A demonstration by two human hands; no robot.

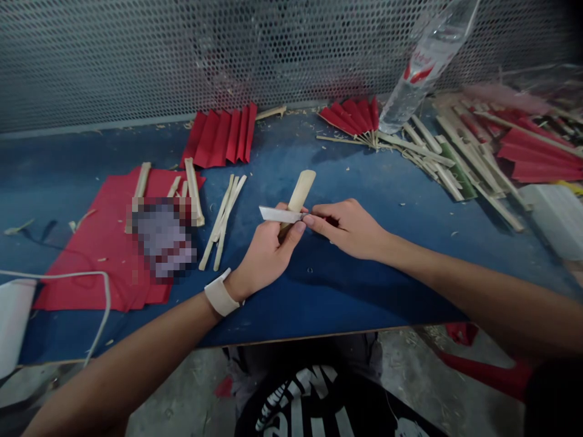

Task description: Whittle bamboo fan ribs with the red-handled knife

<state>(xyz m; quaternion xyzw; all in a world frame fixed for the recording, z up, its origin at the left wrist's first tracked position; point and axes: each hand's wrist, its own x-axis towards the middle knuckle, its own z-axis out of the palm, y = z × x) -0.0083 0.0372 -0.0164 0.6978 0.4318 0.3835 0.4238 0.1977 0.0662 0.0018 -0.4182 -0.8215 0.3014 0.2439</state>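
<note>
My left hand (266,252) is closed around a flat bamboo slat (301,189) that points up and away from me over the blue table (346,285). My right hand (350,227) is closed on the handle of a small knife. The knife's blade (279,214) lies across the slat, pointing left, just above my left thumb. A pale band sits on my left wrist.
Loose bamboo slats (223,220) lie left of my hands beside flat red paper (95,249). A folded red fan sheet (221,136) lies behind. Far right holds a heap of sticks and red fans (473,155) and a plastic bottle (423,67). A white cable (91,276) runs at left.
</note>
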